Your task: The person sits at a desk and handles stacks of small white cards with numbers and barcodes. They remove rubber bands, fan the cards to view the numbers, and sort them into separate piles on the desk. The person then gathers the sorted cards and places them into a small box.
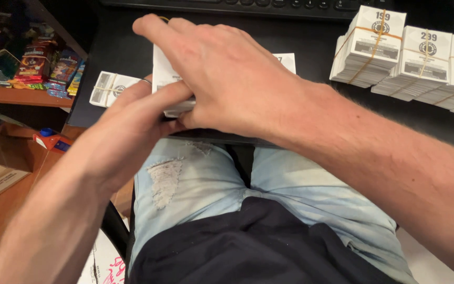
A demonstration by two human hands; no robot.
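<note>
Both hands clasp card stack [177, 87]; banded bundles [400, 58] nearby

We cannot see most of the white card stack [172, 89] at the middle of the surface [122, 52]: the right hand [227, 79] lies over it, and the left hand [137, 118] covers its near edge, so how the fingers [156, 97] grip it stays unclear. The banded stacks [411, 58] at the right run off the picture's edge. The keyboard [248, 6] is cut off at the top. The colourful packets [48, 66] on the shelf [17, 97] are too blurred for us to tell apart.
</note>
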